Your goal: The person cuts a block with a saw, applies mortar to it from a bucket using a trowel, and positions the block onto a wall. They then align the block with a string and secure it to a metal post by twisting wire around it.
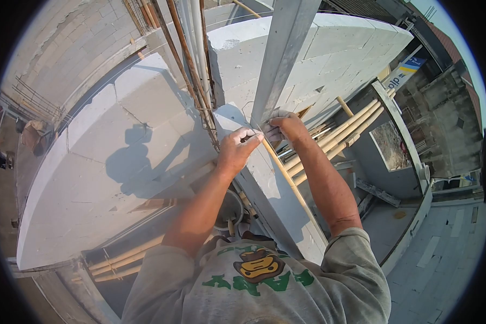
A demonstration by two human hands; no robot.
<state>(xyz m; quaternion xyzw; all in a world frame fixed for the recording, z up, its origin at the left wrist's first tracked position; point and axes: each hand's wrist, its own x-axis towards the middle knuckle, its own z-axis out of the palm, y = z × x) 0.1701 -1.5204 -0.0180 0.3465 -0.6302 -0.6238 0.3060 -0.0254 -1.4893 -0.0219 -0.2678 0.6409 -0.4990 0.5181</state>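
A long grey metal bar point(284, 56) rises from the block wall's top in front of me. My left hand point(238, 150) is closed in a pinch by the bar's lower end; what sits between thumb and finger is too small to make out. On the bar's other side, my right hand point(284, 127) has its fingers curled close against the lower edge, the fingertips whitened with dust. A thin line like wire or string loops near the bar's left edge. Both hands are above the pale block wall top point(286, 201).
Rusty reinforcing bars point(186, 51) stand upright left of the bar. Light block walls point(343, 46) extend on both sides. Bamboo poles point(337, 137) lie to the right. A bucket point(231, 209) is below my left forearm, and a blue-and-yellow banner point(407, 69) hangs farther off.
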